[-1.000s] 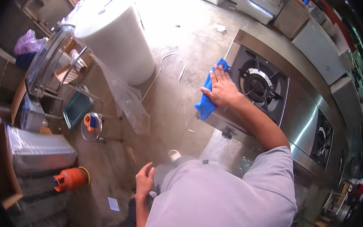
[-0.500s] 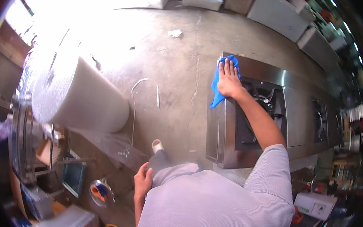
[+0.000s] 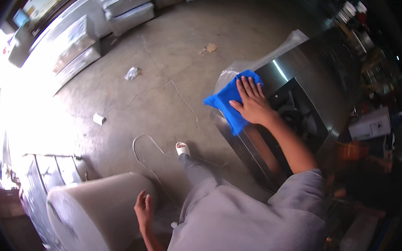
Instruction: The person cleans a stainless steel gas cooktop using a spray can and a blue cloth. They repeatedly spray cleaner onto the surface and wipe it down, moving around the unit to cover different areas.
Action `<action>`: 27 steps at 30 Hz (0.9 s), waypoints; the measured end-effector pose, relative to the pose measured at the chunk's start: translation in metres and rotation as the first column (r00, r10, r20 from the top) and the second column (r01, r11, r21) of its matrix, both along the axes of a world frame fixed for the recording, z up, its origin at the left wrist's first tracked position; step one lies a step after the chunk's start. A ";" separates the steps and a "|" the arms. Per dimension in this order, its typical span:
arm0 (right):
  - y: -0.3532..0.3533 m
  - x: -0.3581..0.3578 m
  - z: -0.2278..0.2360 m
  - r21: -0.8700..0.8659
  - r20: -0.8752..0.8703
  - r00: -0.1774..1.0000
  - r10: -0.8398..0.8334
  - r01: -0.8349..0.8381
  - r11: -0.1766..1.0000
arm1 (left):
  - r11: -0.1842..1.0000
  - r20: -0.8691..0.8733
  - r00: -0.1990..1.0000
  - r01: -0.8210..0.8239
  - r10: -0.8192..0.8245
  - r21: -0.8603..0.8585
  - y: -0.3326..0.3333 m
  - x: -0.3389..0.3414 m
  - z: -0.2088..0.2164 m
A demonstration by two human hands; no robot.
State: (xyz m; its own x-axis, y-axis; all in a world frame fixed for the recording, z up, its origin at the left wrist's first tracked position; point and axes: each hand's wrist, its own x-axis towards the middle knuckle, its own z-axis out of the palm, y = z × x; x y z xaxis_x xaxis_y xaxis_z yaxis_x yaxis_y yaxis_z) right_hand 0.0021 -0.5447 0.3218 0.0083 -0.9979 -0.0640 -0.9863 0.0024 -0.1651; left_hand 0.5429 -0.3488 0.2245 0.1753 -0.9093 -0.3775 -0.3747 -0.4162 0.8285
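My right hand (image 3: 255,106) lies flat with spread fingers on a blue cloth (image 3: 231,102). It presses the cloth against the left corner of a dark, shiny metal gas stove (image 3: 317,64). Part of the cloth hangs over the stove's edge. Beside that arm, a black burner (image 3: 292,111) is set into the stove top. My left hand (image 3: 143,210) is held low at my left side, its fingers loosely bent and nothing in it. In the view it overlaps a large roll of whitish wrapping material (image 3: 95,207); I cannot tell whether they touch.
Clear plastic film (image 3: 275,53) lies along the stove's far side. A pale cord (image 3: 137,151) loops over the concrete floor, near my foot in a white slipper (image 3: 182,148). Wrapped bulky items (image 3: 129,11) stand at the back left. A white box (image 3: 370,123) is on the right.
The whole view has turned, shifting the stove and roll in the picture. My right hand stays on the cloth, which now shows more spread out. My left hand has moved away from my leg.
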 end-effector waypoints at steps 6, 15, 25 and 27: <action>-0.017 -0.025 0.087 0.243 0.010 0.989 -0.147 0.140 0.960 | 0.953 -0.071 0.961 0.274 -0.267 0.129 -0.148 -0.009 -0.024; -0.052 0.062 -0.014 -0.336 0.090 0.735 -0.672 0.658 0.674 | 0.717 0.128 0.712 0.697 -0.691 -0.009 -0.431 -0.056 -0.008; -0.066 0.116 0.025 -0.346 -0.184 0.534 -0.825 0.750 0.563 | 0.252 0.111 0.264 0.961 -0.958 -0.115 -0.634 -0.162 -0.022; -0.070 0.115 0.024 -0.421 -0.043 0.477 -0.878 0.788 0.449 | 0.210 0.068 0.225 0.961 -0.972 -0.179 -0.664 -0.182 -0.023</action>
State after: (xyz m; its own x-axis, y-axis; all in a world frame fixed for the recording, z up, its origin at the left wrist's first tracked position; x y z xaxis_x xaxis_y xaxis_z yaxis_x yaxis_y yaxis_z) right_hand 0.1174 -0.6146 0.3462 -0.8074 -0.4663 0.3614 -0.5330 0.8391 -0.1082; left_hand 0.3607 -1.0126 0.2018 -0.8949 -0.4008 -0.1961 -0.3520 0.3643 0.8622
